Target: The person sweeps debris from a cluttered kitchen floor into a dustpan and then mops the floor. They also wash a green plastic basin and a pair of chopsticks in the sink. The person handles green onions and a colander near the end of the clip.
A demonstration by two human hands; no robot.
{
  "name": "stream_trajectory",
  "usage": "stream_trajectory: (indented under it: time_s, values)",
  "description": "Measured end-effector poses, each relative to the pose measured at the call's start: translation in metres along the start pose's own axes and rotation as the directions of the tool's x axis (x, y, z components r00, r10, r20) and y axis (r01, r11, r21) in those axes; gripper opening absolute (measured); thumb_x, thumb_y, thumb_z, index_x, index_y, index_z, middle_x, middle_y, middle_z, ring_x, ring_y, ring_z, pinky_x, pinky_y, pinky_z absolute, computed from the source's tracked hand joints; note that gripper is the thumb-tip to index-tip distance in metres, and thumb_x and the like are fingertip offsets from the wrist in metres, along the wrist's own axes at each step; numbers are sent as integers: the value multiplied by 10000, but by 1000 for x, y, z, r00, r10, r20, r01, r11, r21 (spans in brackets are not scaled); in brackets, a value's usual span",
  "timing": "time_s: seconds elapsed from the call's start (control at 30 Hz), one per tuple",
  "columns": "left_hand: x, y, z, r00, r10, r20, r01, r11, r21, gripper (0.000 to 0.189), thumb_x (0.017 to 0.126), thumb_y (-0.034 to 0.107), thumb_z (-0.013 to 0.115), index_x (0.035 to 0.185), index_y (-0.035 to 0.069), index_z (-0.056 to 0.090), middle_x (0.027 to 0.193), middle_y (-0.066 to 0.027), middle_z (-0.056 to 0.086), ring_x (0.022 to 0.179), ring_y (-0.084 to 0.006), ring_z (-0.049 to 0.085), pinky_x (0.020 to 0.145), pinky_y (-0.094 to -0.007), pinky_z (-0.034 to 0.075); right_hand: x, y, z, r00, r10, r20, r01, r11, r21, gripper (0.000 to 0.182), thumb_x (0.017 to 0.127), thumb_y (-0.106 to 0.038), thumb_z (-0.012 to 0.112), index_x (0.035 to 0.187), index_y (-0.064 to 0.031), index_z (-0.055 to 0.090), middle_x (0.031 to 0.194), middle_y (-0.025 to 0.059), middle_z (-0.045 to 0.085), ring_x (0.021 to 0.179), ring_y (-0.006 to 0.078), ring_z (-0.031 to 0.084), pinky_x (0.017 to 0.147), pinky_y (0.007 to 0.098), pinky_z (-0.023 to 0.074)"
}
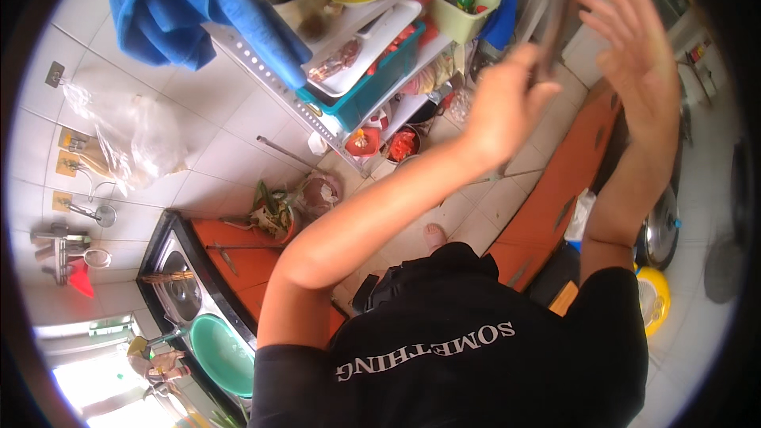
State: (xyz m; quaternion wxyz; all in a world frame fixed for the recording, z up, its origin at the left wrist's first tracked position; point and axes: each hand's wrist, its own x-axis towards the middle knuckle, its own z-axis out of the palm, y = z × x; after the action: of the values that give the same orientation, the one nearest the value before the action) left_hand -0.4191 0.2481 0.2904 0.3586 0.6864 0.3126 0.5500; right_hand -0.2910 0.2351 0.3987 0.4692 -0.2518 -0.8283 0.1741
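My left hand [505,110] is raised at the upper right of centre, its fingers closed around a long, dark, narrow object [556,27]. Motion blur hides what the object is; a pale, see-through area lies beside it. My right hand [633,47] is raised just to the right of it, fingers spread. No held thing shows in its palm, and whether its fingertips touch the blurred object cannot be told. My forearms reach forward from the sleeves of a black T-shirt [475,368].
A metal shelf [315,125] ahead holds a teal basket [357,104], a white tray [389,18] and a light green bin [461,18]. A blue towel [160,12] hangs at its corner. Orange cabinets [547,190] stand right; a green basin [221,353] sits by the sink at left.
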Motion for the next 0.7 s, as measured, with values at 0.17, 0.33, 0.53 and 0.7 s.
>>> stream_trajectory:
  time_s: [0.17, 0.33, 0.53, 0.7]
  values:
    - [26, -45, 45, 996, 51, 78, -73, 949, 308, 593, 728, 148, 668, 1225, 25, 368, 945, -229, 569, 865, -401, 549, 750, -443, 454, 1, 72, -14, 948, 253, -195, -265, 964, -36, 262, 893, -144, 505, 1126, -24, 502, 886, 19, 535, 775, 82, 547, 704, 200, 430]
    - [-37, -82, -9, 768, -405, 497, 45, 807, 589, 527, 774, 123, 578, 1262, 42, 397, 1016, -205, 570, 928, -359, 543, 819, -431, 432, -22, 203, -30, 940, 308, -143, -290, 948, 133, 199, 902, -153, 487, 1048, -21, 458, 785, 8, 514, 728, 84, 522, 663, 213, 424]
    - [-224, -97, -123, 582, -799, -151, 631, 327, 704, 471, 796, 229, 558, 1229, 83, 448, 1069, -187, 565, 990, -350, 527, 847, -421, 420, -111, 392, 37, 882, 444, -159, -458, 887, -62, 301, 861, -276, 548, 974, -6, 478, 796, 108, 582, 721, 219, 608, 681, 326, 470]
    - [-407, -56, -125, 256, -778, -573, 776, -188, 602, 354, 756, 224, 554, 1063, 47, 552, 869, -194, 614, 852, -351, 580, 740, -433, 461, -190, 508, 117, 760, 644, -84, -646, 735, -208, 278, 773, -166, 632, 966, -7, 512, 845, 137, 612, 814, 302, 601, 754, 366, 457]
